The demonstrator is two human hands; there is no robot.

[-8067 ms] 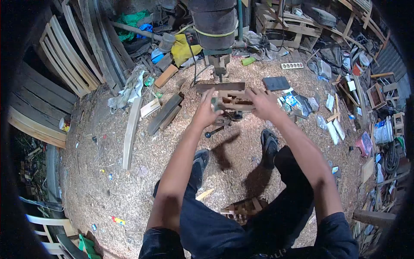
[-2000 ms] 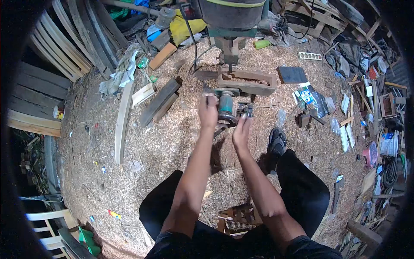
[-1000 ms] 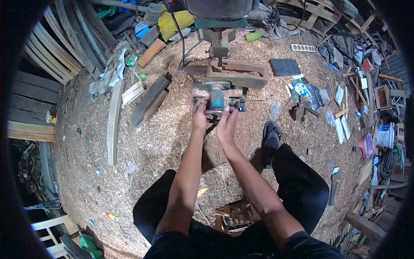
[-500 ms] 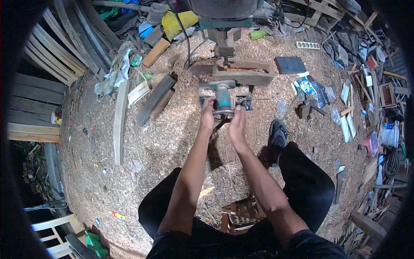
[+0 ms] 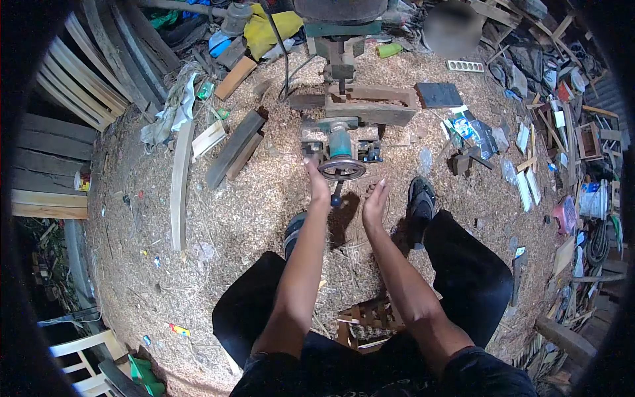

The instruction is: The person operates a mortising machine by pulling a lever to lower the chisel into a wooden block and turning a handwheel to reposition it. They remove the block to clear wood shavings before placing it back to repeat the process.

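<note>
A round metal handwheel (image 5: 342, 168) sits at the near end of a green machine part (image 5: 340, 142), with a dark-knobbed lever (image 5: 337, 200) below it. At the wheel's left edge is my left hand (image 5: 317, 182), its fingers reaching up beside the rim; whether they grip it is hard to tell. My right hand (image 5: 374, 204) is off the wheel, to its lower right, with nothing visible in it. Beyond the wheel, a hollowed wooden block (image 5: 380, 116) lies under the machine's drill-like spindle (image 5: 342, 66).
Wood shavings (image 5: 251, 218) cover the floor. Dark timber pieces (image 5: 235, 151) and a long pale board (image 5: 180, 188) lie to the left. A dark flat block (image 5: 438, 95) is at the right, near plastic wrappers (image 5: 468, 129). A foot (image 5: 421, 202) stands right of the wheel.
My right hand has come away from the wheel, down and to the right. My left hand has shifted slightly left. The wheel now shows as a full ring, and the knobbed lever is more visible.
</note>
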